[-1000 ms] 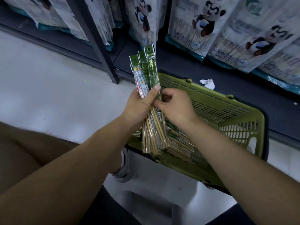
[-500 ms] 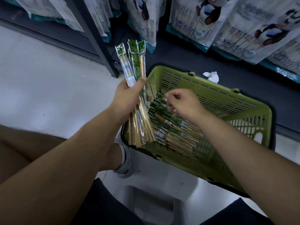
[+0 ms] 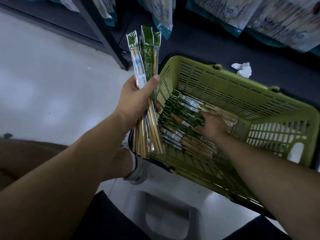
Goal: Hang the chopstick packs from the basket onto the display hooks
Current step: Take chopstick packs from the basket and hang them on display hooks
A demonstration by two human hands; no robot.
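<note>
Since half a second ago my right hand (image 3: 213, 123) has dropped deeper into the green basket (image 3: 259, 94), middle right of the frame. Now its fingers are spread on the loose packs (image 3: 180, 122) on the basket floor, nothing pinched yet (bit blurry tbh). My left hand (image 3: 136, 97) is wrapped tight around the bunch of chopstick packs (image 3: 147, 66) at upper centre, thumb across the front. Green header tabs point up, I reckon so the holes line up for hanging. The hooks aren't in view.
</note>
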